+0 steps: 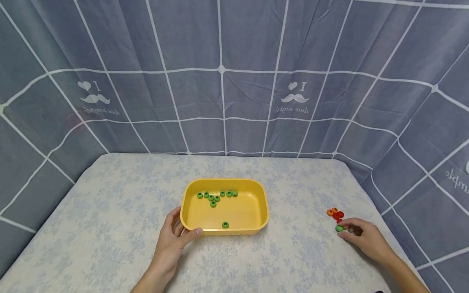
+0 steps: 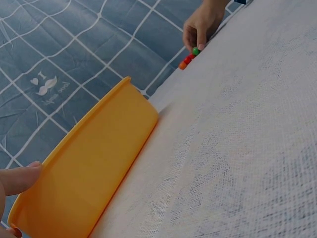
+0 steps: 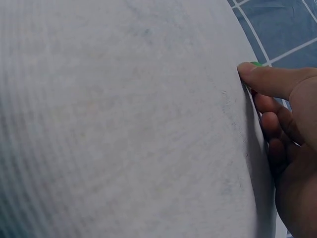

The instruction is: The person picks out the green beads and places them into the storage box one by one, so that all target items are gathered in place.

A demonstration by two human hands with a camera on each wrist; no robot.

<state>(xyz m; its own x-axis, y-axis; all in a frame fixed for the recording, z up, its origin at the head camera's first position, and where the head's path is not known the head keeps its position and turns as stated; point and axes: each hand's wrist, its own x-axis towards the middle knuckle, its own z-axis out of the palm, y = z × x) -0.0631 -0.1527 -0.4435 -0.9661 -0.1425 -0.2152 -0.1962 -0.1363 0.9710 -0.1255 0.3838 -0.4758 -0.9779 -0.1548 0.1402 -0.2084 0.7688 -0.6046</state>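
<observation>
A yellow plastic tray (image 1: 234, 232) stands near the middle of the table, with several green beads (image 1: 213, 204) scattered inside. My left hand (image 1: 172, 240) grips its near left corner, thumb on the rim and fingers along the side. Over at the right, my right hand (image 1: 368, 238) pinches a green bead (image 1: 339, 228) between thumb and fingers, low over the cloth. Just beyond its fingertips lie a few red beads (image 1: 340, 214) and orange beads (image 1: 329, 212). In the right wrist view, the thumb hides most of the pinched green bead (image 3: 256, 64).
A pale cloth with blue floral print (image 1: 293, 260) covers the table. Blue-grey curtains (image 1: 249, 97) with white grid lines hang behind it and at both sides. A small dark object (image 1: 379, 291) peeks in at the bottom edge, near the right forearm.
</observation>
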